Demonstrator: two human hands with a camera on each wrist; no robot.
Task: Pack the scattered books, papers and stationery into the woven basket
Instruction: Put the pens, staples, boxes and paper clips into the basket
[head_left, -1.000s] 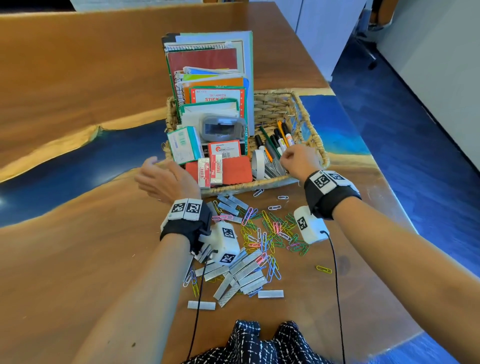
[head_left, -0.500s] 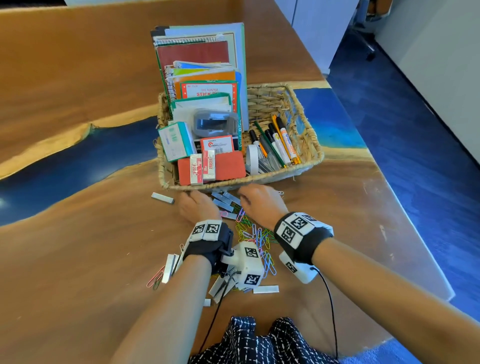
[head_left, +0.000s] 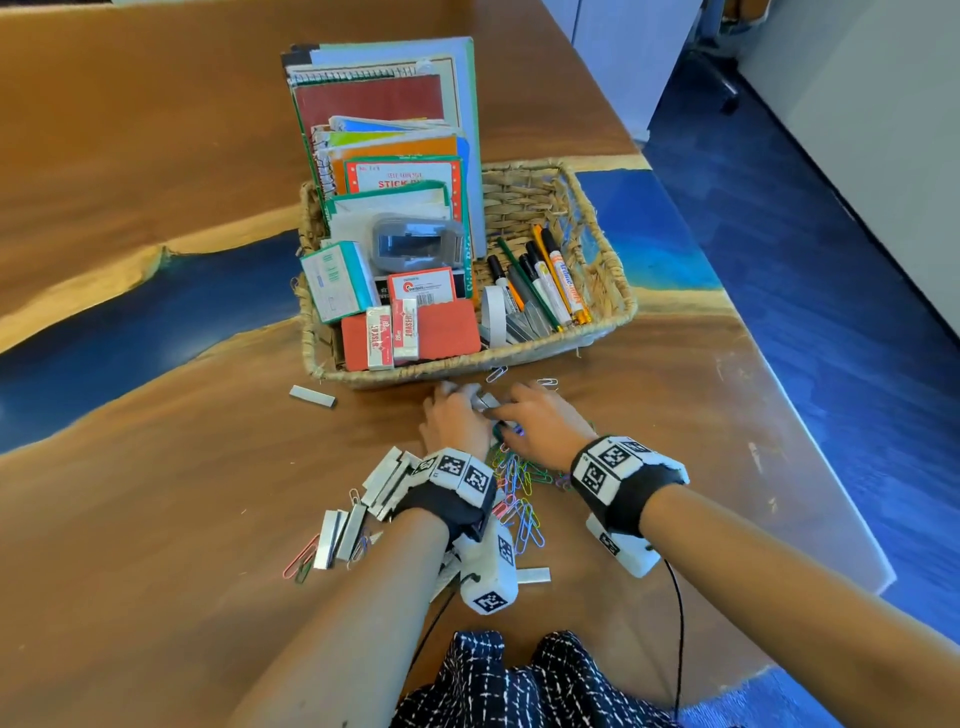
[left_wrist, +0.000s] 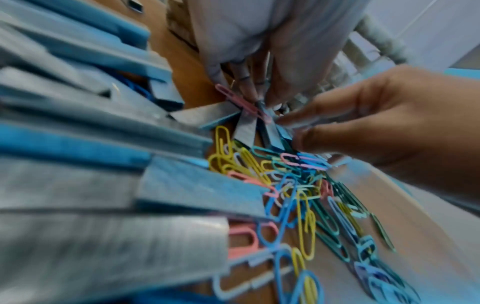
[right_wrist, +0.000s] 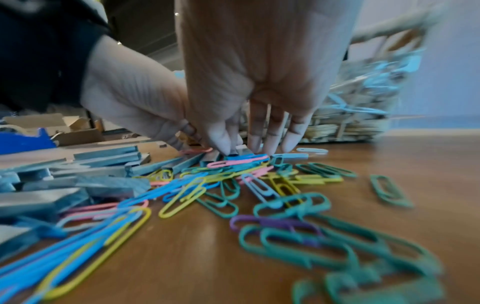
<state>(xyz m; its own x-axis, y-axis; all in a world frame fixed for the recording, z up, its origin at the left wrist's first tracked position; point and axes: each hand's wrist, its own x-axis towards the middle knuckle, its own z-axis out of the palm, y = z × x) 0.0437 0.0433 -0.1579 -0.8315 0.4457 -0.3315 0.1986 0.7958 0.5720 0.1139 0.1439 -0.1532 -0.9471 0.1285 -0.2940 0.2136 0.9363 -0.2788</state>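
Books, pens and erasers sit in the basket (head_left: 597, 332). Clips (head_left: 519, 493) and staples (head_left: 384, 478) remain at its 6 o'clock. Left hand (head_left: 454, 423) and right hand (head_left: 535, 421) both pinch staples there.

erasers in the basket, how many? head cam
2. Both lie side by side on the red pad at the front of the basket: left eraser, right eraser. Others may be hidden underneath.

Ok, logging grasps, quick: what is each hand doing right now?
Left hand: fingers down on the staple strips by the woven basket; whether its grip has closed cannot be told.
Right hand: fingertips on the same strips; grip cannot be told.
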